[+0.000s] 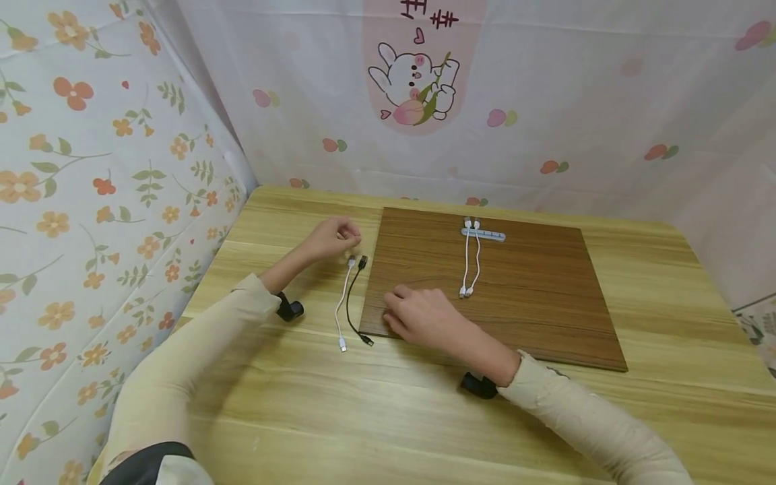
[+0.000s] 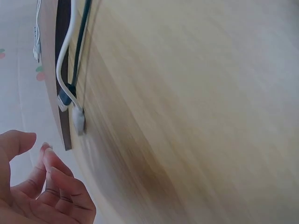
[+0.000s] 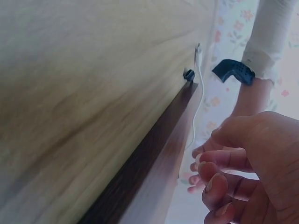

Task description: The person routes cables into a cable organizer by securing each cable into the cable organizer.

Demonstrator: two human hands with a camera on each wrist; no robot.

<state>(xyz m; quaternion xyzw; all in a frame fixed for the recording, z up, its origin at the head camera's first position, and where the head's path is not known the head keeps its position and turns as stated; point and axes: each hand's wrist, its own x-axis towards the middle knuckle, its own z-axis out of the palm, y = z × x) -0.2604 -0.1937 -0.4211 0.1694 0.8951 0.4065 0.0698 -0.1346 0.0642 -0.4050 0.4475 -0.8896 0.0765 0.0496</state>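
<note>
My left hand (image 1: 333,239) hovers just above the upper ends of two loose cables, its fingers loosely curled around nothing. Below it on the table lie a white USB cable (image 1: 341,308) and a black USB cable (image 1: 348,303), side by side. Over the left part of the brown board (image 1: 533,289) is my right hand (image 1: 421,315), loosely bent and holding nothing. Two white cables (image 1: 465,263) hang from the pale blue cable clip strip (image 1: 494,236) near the board's back edge. In the left wrist view the white plug (image 2: 79,122) lies beyond the fingertips.
The board lies on a light wood table (image 1: 291,404). A white curtain (image 1: 545,81) with a rabbit print rises behind it, and a floral cloth (image 1: 91,202) borders the left side. Black camera mounts (image 1: 479,385) sit at both wrists.
</note>
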